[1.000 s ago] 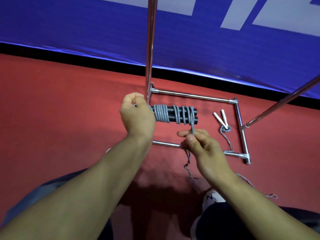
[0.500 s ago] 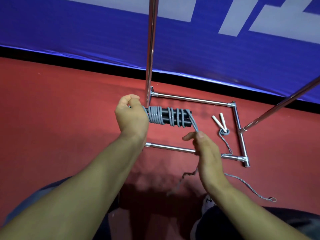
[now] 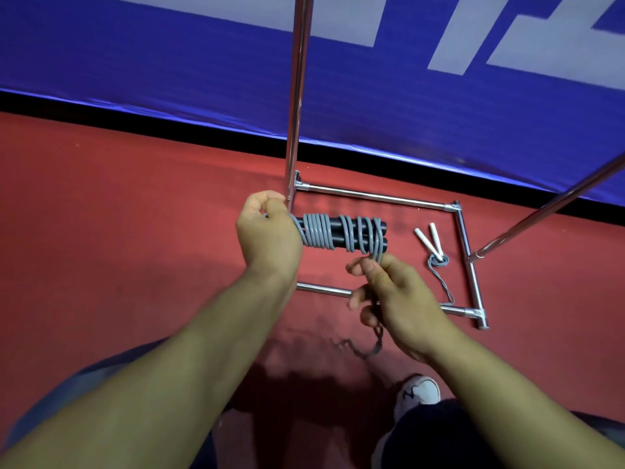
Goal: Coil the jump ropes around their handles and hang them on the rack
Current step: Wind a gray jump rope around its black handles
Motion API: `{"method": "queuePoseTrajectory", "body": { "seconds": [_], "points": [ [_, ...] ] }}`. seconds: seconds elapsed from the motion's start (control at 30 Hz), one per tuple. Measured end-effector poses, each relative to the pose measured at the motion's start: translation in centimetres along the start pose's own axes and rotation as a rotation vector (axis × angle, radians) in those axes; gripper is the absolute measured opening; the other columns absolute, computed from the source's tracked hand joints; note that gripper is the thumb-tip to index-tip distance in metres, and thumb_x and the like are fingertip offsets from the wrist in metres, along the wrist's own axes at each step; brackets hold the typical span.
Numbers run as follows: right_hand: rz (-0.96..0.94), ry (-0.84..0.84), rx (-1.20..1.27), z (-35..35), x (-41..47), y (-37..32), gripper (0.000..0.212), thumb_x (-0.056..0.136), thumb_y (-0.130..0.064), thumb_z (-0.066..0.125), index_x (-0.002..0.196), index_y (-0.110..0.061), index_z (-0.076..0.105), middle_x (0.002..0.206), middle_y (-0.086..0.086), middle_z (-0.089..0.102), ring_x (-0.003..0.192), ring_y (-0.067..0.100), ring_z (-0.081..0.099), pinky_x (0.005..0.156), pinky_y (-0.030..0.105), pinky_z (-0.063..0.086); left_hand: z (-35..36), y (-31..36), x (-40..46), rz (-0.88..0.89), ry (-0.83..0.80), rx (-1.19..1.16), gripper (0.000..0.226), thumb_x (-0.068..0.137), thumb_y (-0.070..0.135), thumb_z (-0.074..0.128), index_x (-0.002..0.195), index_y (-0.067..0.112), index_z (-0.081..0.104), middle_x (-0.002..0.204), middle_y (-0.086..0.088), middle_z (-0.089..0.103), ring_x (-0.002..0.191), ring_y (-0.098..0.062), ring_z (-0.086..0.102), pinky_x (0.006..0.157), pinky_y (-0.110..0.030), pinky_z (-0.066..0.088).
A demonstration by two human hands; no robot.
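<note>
My left hand grips one end of two black jump rope handles held side by side, with grey rope coiled round them in several turns. Just below the handles' free end, my right hand pinches the loose grey rope between thumb and fingers; the rope's tail dangles beneath it toward the floor. A second jump rope with white handles and thin grey cord lies on the red floor inside the base of the chrome rack.
The rack's upright pole rises just behind my left hand, and a slanted chrome bar crosses at the right. A blue banner runs along the wall behind. My white shoe and dark-clad knees are at the bottom.
My right hand has carried the rope down from the handles' far end to beneath them, adding a turn near the free end. The dangling tail has got shorter.
</note>
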State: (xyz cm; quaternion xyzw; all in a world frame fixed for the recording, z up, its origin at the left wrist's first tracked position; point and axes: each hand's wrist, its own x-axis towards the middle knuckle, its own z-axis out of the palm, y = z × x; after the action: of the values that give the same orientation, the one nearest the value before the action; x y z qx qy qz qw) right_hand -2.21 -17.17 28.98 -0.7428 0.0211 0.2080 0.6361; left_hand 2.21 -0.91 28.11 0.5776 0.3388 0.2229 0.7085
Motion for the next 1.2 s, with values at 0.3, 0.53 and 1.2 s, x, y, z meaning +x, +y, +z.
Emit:
{"method": "queuePoseTrajectory", "body": {
  "seconds": [0.3,0.53,1.2],
  "points": [
    [-0.038,0.012,0.368,1.1,-0.2,0.0,0.029,0.103,-0.014,0.041,0.113,-0.01,0.068,0.064,0.003,0.038,0.054,0.013,0.033,0.056,0.03,0.052,-0.2,0.5,1.4,0.006,0.048,0.009,0.024,0.088,0.016,0.043,0.074,0.026,0.058,0.059,0.003,0.044,0.055,-0.021,0.04,0.053,-0.03,0.033],
    [-0.043,-0.19,0.058,0.9,0.1,2.0,0.062,0.092,-0.053,0.028,0.098,-0.006,0.068,0.07,0.01,0.064,0.073,0.021,0.061,0.078,0.03,0.05,-0.5,2.1,2.2,-0.055,0.05,-0.05,0.027,0.097,0.011,0.04,0.079,0.023,0.056,0.064,0.002,0.042,0.049,-0.014,0.036,0.045,-0.022,0.029],
    [0.113,0.255,0.254,3.3,1.4,0.1,0.031,0.09,-0.004,0.039,0.085,-0.015,0.068,0.047,-0.007,0.037,0.046,0.01,0.033,0.056,0.029,0.033,-2.7,3.2,4.5,-0.118,0.155,-0.183,0.024,0.093,0.014,0.043,0.077,0.022,0.059,0.069,0.0,0.049,0.055,-0.018,0.041,0.051,-0.024,0.032]
  ]
}}
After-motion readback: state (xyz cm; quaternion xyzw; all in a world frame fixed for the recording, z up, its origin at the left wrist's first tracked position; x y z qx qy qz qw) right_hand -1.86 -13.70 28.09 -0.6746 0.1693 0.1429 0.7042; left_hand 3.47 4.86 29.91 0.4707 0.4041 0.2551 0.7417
